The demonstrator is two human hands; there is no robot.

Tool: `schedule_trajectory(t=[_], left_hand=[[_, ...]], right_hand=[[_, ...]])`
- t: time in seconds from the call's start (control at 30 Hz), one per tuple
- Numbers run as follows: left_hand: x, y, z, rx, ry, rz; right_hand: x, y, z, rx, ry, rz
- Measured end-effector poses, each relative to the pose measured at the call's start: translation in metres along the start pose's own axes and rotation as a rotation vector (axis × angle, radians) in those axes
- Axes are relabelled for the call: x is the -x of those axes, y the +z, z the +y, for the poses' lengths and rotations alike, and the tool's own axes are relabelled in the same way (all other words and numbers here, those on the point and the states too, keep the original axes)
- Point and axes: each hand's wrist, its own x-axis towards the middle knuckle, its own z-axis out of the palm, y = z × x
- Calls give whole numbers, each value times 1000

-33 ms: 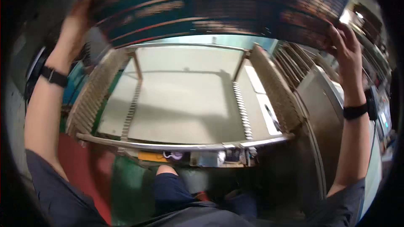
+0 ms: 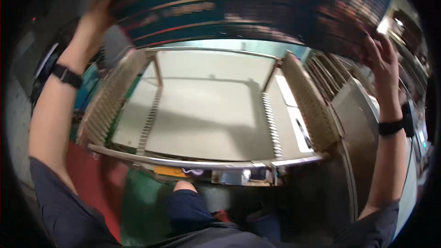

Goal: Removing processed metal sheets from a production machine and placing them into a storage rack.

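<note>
My left hand [image 2: 98,14] grips the left edge of a large, stiff panel [image 2: 257,7], dark teal with copper-coloured rows and grids. On the panel's right edge, my right hand [image 2: 383,57] is closed, thumb and fingers pinching it. The panel is raised across the top of the view, blurred, and its upper part is cut off. Below it stands a slotted rack [image 2: 220,164] with metal rails and ridged side walls. Toothed strips run along its pale base [image 2: 202,115].
White slips [image 2: 298,126] and a dark pen-like item [image 2: 303,133] lie inside the rack's right side. Small items, including an orange piece [image 2: 170,171], sit under the front rail. Upright boards [image 2: 328,71] stand to the right. The floor shows red and green areas [image 2: 144,202].
The whole view has shifted slightly, so hands, panel and rack all appear a little farther right. Both hands keep their hold on the panel.
</note>
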Motion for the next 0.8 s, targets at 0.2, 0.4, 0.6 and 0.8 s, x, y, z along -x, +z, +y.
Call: schedule_trajectory(t=[0.2, 0.4, 0.6, 0.8], left_hand=[[-33, 19, -35, 7, -24, 16], [-62, 5, -82, -58, -88, -3], [-62, 7, -121, -32, -168, 49], [-48, 5, -145, 1, -218, 52]], right_hand=[[-14, 57, 42, 97, 126, 35], [-33, 104, 77, -4, 254, -91], [-40, 139, 98, -79, 344, -255], [-53, 152, 111, -40, 339, -358]])
